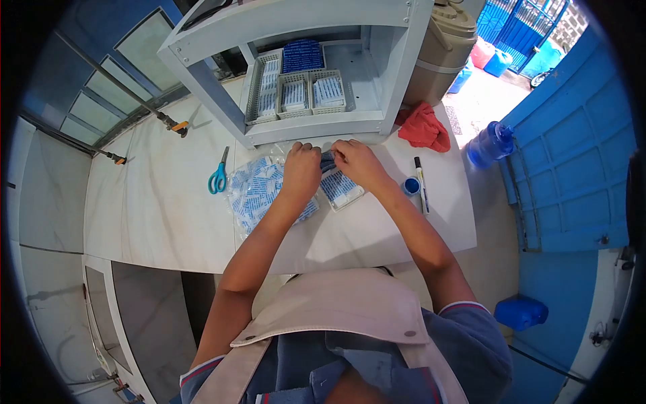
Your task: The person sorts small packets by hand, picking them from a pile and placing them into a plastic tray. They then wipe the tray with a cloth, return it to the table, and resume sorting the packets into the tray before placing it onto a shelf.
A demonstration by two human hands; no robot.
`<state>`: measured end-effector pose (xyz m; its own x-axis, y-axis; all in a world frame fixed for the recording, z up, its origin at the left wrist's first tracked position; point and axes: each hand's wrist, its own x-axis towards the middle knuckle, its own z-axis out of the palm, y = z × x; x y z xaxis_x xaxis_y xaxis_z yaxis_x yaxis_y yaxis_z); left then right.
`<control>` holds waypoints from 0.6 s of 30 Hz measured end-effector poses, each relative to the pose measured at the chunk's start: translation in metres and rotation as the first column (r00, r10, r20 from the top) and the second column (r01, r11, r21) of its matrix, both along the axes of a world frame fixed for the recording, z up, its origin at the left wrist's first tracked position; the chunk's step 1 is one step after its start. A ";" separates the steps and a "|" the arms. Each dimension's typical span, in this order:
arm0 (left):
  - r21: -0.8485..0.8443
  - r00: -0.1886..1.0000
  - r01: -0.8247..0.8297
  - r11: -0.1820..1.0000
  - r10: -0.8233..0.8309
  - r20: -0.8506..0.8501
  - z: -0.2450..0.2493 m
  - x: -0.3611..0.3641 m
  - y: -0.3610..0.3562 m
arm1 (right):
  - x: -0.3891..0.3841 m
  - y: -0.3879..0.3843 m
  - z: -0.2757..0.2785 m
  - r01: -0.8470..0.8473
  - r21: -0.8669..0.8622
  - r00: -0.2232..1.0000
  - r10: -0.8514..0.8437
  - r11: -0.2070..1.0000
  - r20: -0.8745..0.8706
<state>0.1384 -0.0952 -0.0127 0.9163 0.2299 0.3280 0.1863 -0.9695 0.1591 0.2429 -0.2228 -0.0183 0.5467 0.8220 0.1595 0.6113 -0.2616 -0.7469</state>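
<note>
My left hand (303, 168) is closed, knuckles up, over the right edge of a clear plastic bag (259, 185) full of white packets with blue print. Just beside it, my right hand (356, 163) has its fingers pinched together. A small dark bluish thing (328, 162) shows between the two hands; I cannot tell what it is. Right under the hands sits a small white basket (336, 204) holding similar blue-printed packets (342, 187), partly covered by my fingers.
Teal-handled scissors (218, 178) lie left of the bag. To the right are a blue cap (410, 186), a marker (421, 185) and a red cloth (425, 128). Behind, a white shelf (316, 125) holds packet baskets (294, 94). A beige drink dispenser (444, 50) stands beside it.
</note>
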 end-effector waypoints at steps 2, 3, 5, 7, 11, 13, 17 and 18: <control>-0.009 1.000 0.001 1.000 -0.001 0.003 -0.002 0.000 0.000 | 0.002 0.005 -0.014 -0.078 0.246 0.948 -0.005 0.966 0.319; -0.011 1.000 0.007 1.000 -0.007 -0.001 -0.002 0.001 -0.001 | 0.002 0.005 -0.013 -0.078 0.247 0.947 -0.005 0.966 0.321; -0.013 1.000 0.009 1.000 -0.009 -0.007 -0.002 0.000 -0.003 | 0.000 0.005 -0.012 -0.030 0.237 0.959 -0.039 0.971 0.279; -0.004 1.000 -0.016 1.000 0.016 -0.013 0.001 -0.002 -0.008 | 0.000 0.005 -0.008 -0.031 0.187 0.974 -0.012 0.982 0.225; -0.081 0.999 -0.031 0.996 0.030 -0.016 0.004 -0.002 -0.004 | 0.000 0.006 -0.006 -0.044 0.107 0.995 0.035 0.993 0.088; -0.047 1.000 -0.020 0.999 0.020 -0.006 0.003 -0.003 -0.003 | 0.001 0.008 -0.009 -0.041 0.102 0.991 0.028 0.994 0.127; -0.033 0.999 0.010 0.999 -0.012 -0.045 0.003 -0.002 -0.005 | 0.001 0.008 -0.013 -0.040 0.080 0.969 0.020 0.996 0.244; -0.019 0.998 0.010 1.000 -0.011 -0.060 0.001 -0.002 -0.007 | 0.000 0.008 -0.012 -0.040 0.080 0.970 0.020 0.996 0.243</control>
<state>0.1366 -0.1018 -0.0118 0.9366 0.2254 0.2682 0.1855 -0.9685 0.1662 0.2430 -0.2147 -0.0302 0.4588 0.8155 0.3529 0.7831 -0.1834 -0.5943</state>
